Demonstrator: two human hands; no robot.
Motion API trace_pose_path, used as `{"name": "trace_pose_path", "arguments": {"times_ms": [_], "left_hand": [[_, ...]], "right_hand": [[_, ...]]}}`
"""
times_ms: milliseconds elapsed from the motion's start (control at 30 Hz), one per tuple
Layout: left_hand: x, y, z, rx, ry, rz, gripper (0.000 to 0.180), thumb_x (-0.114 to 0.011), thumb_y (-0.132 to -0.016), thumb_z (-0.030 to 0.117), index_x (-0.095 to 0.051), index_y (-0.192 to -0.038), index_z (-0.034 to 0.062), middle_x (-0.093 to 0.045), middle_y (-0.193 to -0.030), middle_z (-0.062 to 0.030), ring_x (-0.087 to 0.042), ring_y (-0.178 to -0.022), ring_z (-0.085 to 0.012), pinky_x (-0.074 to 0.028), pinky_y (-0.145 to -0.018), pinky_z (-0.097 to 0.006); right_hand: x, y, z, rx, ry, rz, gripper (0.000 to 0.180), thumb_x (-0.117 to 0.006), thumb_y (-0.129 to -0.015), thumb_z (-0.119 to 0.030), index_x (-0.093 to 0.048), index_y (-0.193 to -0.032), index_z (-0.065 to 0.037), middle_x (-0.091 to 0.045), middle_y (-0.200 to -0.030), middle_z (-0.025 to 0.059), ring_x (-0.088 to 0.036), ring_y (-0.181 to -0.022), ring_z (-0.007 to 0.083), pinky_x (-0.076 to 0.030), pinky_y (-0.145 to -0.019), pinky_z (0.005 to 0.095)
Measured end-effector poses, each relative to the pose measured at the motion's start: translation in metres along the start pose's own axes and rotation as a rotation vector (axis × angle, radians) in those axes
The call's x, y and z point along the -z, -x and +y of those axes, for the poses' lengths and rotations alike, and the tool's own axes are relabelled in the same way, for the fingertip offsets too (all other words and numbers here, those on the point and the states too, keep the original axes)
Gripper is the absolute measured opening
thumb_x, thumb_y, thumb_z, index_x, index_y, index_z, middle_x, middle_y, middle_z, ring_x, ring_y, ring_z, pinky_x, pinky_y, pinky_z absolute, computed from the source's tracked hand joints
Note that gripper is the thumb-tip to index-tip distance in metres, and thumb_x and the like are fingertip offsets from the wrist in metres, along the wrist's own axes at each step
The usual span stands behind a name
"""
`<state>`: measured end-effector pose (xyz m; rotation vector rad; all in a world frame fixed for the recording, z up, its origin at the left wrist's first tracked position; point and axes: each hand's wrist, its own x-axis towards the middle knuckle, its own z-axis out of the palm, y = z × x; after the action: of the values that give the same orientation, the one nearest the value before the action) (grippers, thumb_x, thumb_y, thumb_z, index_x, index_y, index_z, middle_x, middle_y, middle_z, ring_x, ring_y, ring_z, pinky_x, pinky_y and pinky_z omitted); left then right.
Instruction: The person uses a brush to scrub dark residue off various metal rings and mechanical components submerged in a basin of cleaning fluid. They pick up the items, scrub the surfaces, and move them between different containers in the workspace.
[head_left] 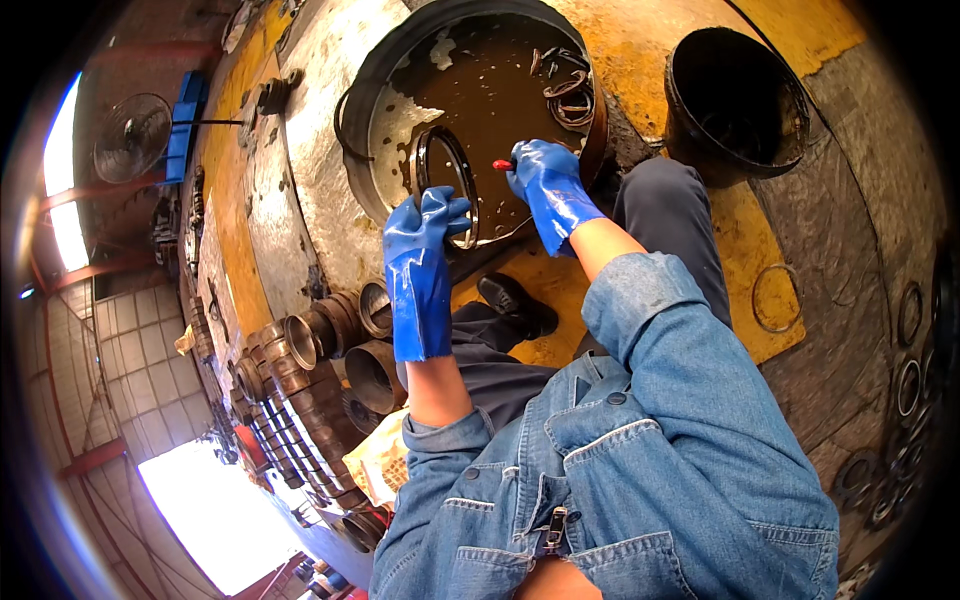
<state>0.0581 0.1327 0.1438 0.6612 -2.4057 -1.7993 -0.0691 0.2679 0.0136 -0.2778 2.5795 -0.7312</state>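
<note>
Grimy workshop floor (320, 150), patched with worn yellow paint and dull grey metal, spreads under a seated person in a denim jacket and dark trousers. Their left hand (425, 225), in a blue rubber glove, is closed around the lower rim of a dark metal ring (447, 185), holding it upright on edge at the near side of a wide round basin (400, 60). The right hand (545, 180), gloved the same way, is clenched on a small red-handled tool (503, 164) whose tip points toward the ring; what kind of tool it is cannot be told. Both hands sit just over the basin's near rim. The basin holds brown, murky liquid, and a few more dark rings (568, 92) lie half sunk at its far right side. To the right of the basin stands a black bucket (735, 100), well apart from the hands. Below the hands, a black shoe (515, 305) rests on the yellow floor. To the left, near the left forearm, rusty metal cylinders (330, 350) lie stacked in a row. A thin loose ring (777, 297) lies flat on the floor at right, and a standing fan (132, 135) shows at the far left.
</note>
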Motion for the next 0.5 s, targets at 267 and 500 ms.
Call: {"name": "trace_pose_path", "arguments": {"times_ms": [267,500], "left_hand": [[0.031,-0.02,-0.036,0.011,0.429,-0.112,0.031,-0.068,-0.097,0.008,-0.067,-0.122,-0.0111,-0.076,-0.103,-0.0206,-0.076,-0.088,-0.0275,-0.063,-0.081,-0.036],[0.068,-0.049,-0.05,-0.036,0.878,-0.176,0.026,-0.067,-0.099,0.007,-0.068,-0.119,-0.0095,-0.073,-0.115,-0.0228,-0.076,-0.101,-0.0336,-0.064,-0.084,-0.04]], "right_hand": [[-0.024,0.004,-0.007,0.116,0.024,0.219,0.027,-0.068,-0.092,-0.038,-0.076,-0.102,-0.015,-0.077,-0.106,0.0122,-0.072,-0.101,0.0369,-0.059,-0.086,0.0463],[-0.043,-0.002,0.007,0.085,0.11,0.425,0.033,-0.068,-0.092,-0.045,-0.077,-0.101,-0.014,-0.077,-0.103,0.0146,-0.074,-0.096,0.0363,-0.059,-0.086,0.0467]]}}
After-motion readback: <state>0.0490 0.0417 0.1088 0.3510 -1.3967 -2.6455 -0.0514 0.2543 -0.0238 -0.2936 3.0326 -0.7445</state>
